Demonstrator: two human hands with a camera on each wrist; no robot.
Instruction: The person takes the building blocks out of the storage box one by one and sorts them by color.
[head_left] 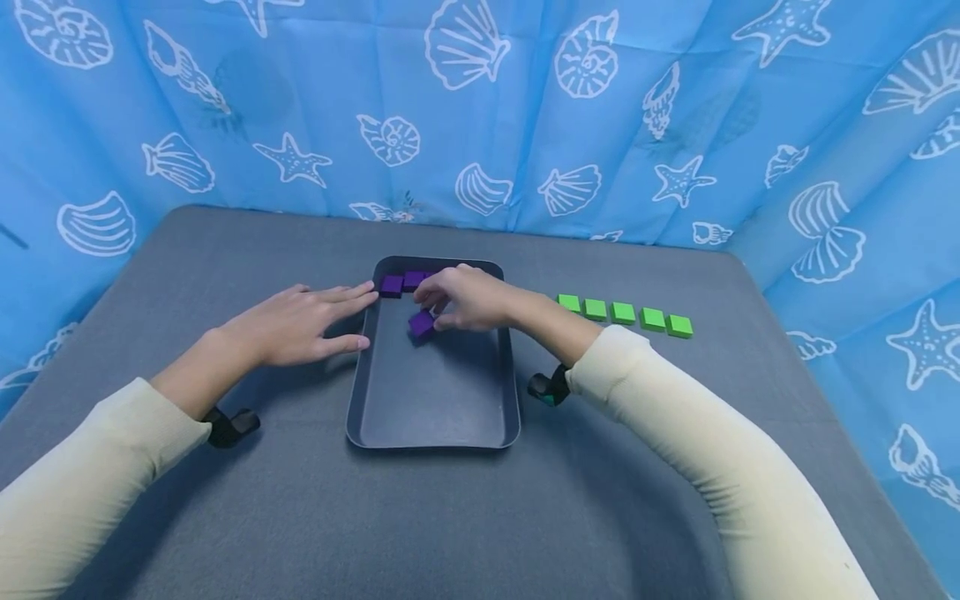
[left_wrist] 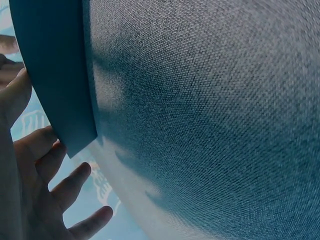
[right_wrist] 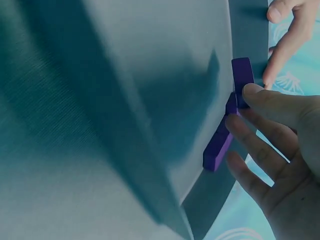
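Note:
My right hand pinches a purple block between thumb and fingers over the far half of a dark grey tray. In the right wrist view the thumb presses on the held block. More purple blocks stand in a row along the tray's far wall, partly hidden behind the right hand. My left hand is at the tray's left side, its fingers extended and its fingertips touching the rim. In the left wrist view, the left hand's fingers are spread beside the tray's outer wall.
Several bright green blocks form a slanting row on the grey table, right of the tray and partly behind the right forearm. A blue curtain with white shell and starfish prints hangs behind the table and along its sides.

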